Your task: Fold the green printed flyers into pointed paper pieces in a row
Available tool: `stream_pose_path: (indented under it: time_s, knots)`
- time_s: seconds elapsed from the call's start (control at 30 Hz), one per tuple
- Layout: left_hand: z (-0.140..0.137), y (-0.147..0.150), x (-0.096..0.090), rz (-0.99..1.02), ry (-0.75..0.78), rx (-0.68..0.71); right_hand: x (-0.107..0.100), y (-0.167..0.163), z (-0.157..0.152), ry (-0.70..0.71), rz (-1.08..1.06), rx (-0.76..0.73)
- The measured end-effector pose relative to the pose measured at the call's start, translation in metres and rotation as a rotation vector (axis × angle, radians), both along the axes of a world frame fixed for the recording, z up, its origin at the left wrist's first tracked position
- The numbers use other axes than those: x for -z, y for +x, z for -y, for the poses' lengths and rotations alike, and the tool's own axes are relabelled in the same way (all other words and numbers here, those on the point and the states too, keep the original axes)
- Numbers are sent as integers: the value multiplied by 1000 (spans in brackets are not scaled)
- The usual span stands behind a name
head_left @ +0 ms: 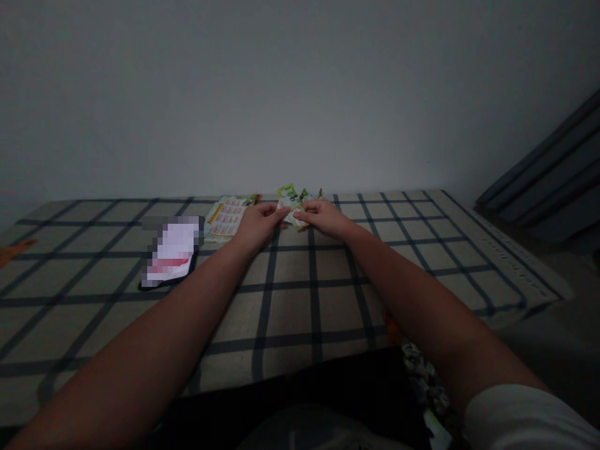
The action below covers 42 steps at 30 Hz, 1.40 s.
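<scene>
Both of my arms reach forward over the table. Between my hands is a small green and white printed packet or folded paper [293, 203]; its exact kind is hard to make out. My left hand [260, 224] pinches its left side between thumb and fingers. On the other side my right hand [324, 217] closes on the right part, thumb toward the middle. Just left of my left hand lies a flat printed sheet or pouch [225, 217] with a yellow strip and small panels.
A phone [173, 250] with a lit, blurred screen lies at the left. The checked tablecloth [290, 312] covers the table up to a grey wall [300, 94]. An orange item [16, 251] shows at the far left edge. Grey curtain-like folds [548, 175] hang at the right.
</scene>
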<state>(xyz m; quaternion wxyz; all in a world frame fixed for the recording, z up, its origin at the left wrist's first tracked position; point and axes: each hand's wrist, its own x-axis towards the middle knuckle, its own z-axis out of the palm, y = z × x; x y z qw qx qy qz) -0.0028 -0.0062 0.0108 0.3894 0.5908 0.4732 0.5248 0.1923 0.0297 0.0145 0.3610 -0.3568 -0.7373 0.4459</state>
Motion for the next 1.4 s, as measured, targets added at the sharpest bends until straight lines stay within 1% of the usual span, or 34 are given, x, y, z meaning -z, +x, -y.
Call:
stream_pose_path:
  time_s: [0.13,0.2,0.37,0.57,0.77,1.0,1.13,1.27,1.4]
  knots:
    - [0,2,0,29,-4,11,-3,-1,4,25,19,43]
    - [-1,2,1,29,6,10,-4,-2,6,12,5,47]
    - [-6,-3,5,20,50,-42,-5,-4,7,-83,-39,-11]
    - [-8,-3,5,33,51,-48,-5,-3,6,-73,-1,13]
    - [-7,-2,3,32,53,-74,-4,-2,5,-96,-24,-17]
    - [-5,-1,1,56,61,7,-1,2,3,-82,-13,-31]
    - [-1,0,-1,69,40,50,2,1,-1,-69,-110,-40]
    - [2,2,-1,46,15,97,4,0,-8,-21,-233,20]
    - [0,2,2,63,10,100,3,1,-9,-30,-244,36]
